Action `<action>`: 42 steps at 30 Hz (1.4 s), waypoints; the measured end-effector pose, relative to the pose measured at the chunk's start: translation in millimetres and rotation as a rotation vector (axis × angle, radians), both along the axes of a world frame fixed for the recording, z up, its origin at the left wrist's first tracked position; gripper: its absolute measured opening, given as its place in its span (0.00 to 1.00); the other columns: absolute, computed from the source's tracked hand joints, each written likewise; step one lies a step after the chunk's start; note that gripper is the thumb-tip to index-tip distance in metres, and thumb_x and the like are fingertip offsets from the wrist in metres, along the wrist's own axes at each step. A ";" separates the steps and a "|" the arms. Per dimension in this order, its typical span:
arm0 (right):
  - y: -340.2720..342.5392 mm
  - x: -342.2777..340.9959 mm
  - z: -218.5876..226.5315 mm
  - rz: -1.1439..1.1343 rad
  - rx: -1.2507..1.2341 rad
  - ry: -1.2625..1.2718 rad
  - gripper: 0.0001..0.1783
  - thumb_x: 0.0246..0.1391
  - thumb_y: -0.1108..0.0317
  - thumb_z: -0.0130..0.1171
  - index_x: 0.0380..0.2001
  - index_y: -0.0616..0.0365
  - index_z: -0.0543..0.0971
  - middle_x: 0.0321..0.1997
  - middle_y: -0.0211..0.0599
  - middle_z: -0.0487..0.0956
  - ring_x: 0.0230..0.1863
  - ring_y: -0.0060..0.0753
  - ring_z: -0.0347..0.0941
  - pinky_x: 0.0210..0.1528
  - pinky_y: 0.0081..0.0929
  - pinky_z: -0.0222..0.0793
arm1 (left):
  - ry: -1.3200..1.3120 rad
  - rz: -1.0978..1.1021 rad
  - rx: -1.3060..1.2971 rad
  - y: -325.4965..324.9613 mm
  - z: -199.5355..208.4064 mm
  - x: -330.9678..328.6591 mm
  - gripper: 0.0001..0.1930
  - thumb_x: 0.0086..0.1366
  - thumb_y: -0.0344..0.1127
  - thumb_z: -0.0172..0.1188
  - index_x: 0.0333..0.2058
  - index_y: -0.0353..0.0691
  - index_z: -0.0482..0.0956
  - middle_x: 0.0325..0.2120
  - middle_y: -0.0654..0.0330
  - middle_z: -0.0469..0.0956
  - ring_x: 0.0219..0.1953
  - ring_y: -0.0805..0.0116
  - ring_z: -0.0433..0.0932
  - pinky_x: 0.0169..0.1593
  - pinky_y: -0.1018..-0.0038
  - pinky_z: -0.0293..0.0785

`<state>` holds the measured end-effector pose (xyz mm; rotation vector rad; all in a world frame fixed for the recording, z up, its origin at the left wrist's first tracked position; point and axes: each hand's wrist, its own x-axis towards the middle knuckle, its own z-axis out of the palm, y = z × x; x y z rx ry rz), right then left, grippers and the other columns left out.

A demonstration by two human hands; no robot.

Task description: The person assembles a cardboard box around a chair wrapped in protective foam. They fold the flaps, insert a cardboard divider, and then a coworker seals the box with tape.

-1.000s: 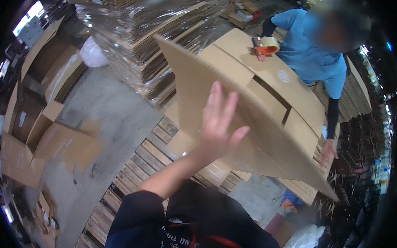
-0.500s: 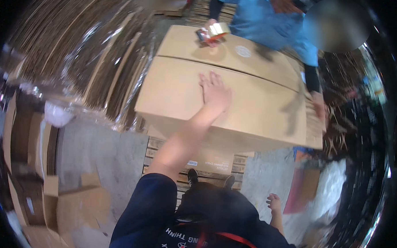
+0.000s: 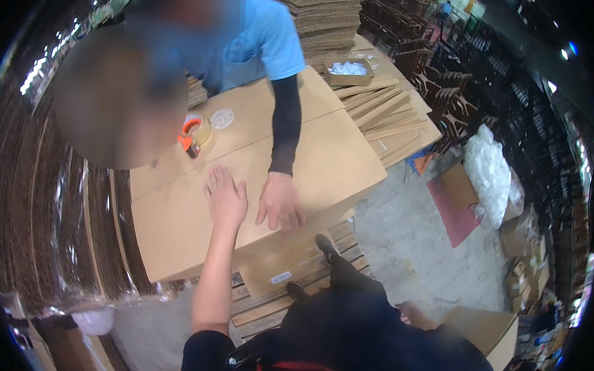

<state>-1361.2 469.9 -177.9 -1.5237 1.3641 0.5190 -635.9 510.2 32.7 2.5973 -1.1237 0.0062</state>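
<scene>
My left hand (image 3: 227, 197) lies flat with its fingers stretched out on top of a large brown cardboard box (image 3: 338, 144). Beyond its fingertips is a tape dispenser (image 3: 194, 138) with an orange frame and a roll of tape, close to the seam between the top flaps. Whether someone holds it is hidden by a blurred patch. A co-worker's hand (image 3: 281, 203), below a black sleeve, presses on the box just right of mine. Low at my side, away from the box, is my right hand (image 3: 405, 314); its fingers are blurred and partly hidden.
Under the large box are another carton (image 3: 260, 277) and a wooden pallet (image 3: 248, 309). Stacked flat cardboard (image 3: 50, 221) stands at left. To the right are cardboard strips (image 3: 386, 113), a small box of white packets (image 3: 348, 70) and a white plastic bundle (image 3: 488, 171).
The view has swung right, so the box appears further left. The co-worker now leans over it, one hand set down near mine. The gap between the flaps looks narrower. My left hand stays flat.
</scene>
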 end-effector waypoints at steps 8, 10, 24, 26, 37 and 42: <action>-228.5 174.6 -31.8 -0.411 -0.560 -0.334 0.27 0.76 0.46 0.59 0.48 0.63 0.87 0.39 0.41 0.90 0.45 0.39 0.87 0.52 0.41 0.80 | 0.018 -0.016 0.092 -22.0 14.3 5.7 0.37 0.84 0.51 0.51 0.82 0.34 0.61 0.85 0.48 0.57 0.88 0.48 0.48 0.86 0.43 0.43; -308.6 221.9 -2.4 -0.429 -0.671 -0.347 0.34 0.76 0.38 0.57 0.52 0.64 0.88 0.44 0.45 0.91 0.47 0.43 0.85 0.53 0.46 0.78 | -0.022 -0.026 0.134 -26.2 32.8 0.5 0.36 0.84 0.50 0.51 0.83 0.37 0.61 0.85 0.50 0.57 0.88 0.48 0.48 0.85 0.42 0.44; -501.8 667.6 192.7 -0.187 -0.068 -1.015 0.52 0.74 0.33 0.59 0.85 0.59 0.61 0.85 0.48 0.68 0.85 0.45 0.61 0.83 0.46 0.59 | 0.065 0.124 0.179 -22.5 24.8 -8.0 0.33 0.85 0.45 0.48 0.83 0.41 0.63 0.84 0.53 0.61 0.88 0.44 0.49 0.83 0.39 0.45; -508.7 700.2 174.7 -0.230 0.028 -1.006 0.53 0.72 0.39 0.67 0.84 0.62 0.60 0.82 0.47 0.72 0.80 0.43 0.70 0.78 0.42 0.69 | 0.044 0.079 0.161 -43.2 34.3 9.6 0.32 0.85 0.45 0.48 0.82 0.41 0.64 0.84 0.53 0.61 0.88 0.43 0.49 0.83 0.39 0.45; -506.5 705.1 182.1 -0.140 -0.010 -0.950 0.54 0.73 0.40 0.65 0.84 0.67 0.58 0.80 0.56 0.73 0.78 0.48 0.72 0.77 0.43 0.69 | 0.007 0.141 0.197 -40.3 26.0 8.8 0.31 0.87 0.44 0.46 0.82 0.40 0.64 0.84 0.54 0.60 0.87 0.44 0.50 0.83 0.39 0.49; -499.5 711.0 202.4 0.151 -0.443 -0.654 0.51 0.75 0.33 0.55 0.79 0.70 0.67 0.78 0.65 0.74 0.79 0.64 0.71 0.80 0.50 0.65 | 0.003 0.191 0.207 -44.9 25.6 2.8 0.30 0.87 0.44 0.47 0.80 0.39 0.67 0.84 0.53 0.62 0.87 0.44 0.52 0.83 0.41 0.51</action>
